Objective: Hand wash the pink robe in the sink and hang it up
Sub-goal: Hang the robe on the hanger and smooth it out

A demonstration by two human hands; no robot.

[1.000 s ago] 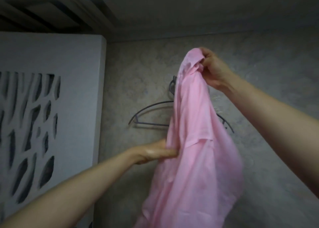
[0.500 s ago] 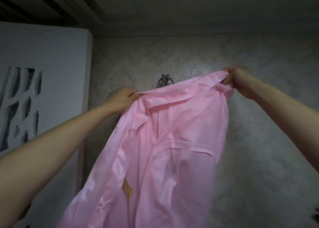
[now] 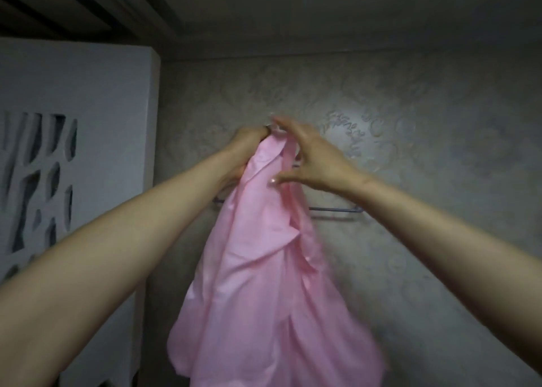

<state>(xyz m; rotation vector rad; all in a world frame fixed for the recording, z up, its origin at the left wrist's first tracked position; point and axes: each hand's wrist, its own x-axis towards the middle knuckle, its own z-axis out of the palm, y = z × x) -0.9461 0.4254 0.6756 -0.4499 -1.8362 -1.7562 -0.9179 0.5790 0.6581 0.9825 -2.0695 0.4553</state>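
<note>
The pink robe (image 3: 264,284) hangs bunched in front of the patterned wall, its top gathered up at a wall hook. My left hand (image 3: 245,149) grips the robe's top at the hook, fingers curled into the cloth. To its right, my right hand (image 3: 308,158) is spread with fingers extended, touching the robe's collar band from the right; the thumb points left below. A grey hanger (image 3: 334,210) hangs on the wall behind the robe, with only its lower bar showing on both sides. The hook itself is mostly hidden by my hands.
A white cabinet with a cut-out pattern panel (image 3: 76,158) stands against the wall at the left. The grey patterned wall (image 3: 425,152) fills the right side. A dark ceiling is close above.
Half a second ago both hands held the robe spread wide by its top edge. Now they have come together at the hook, the robe is bunched, and my right hand has opened.
</note>
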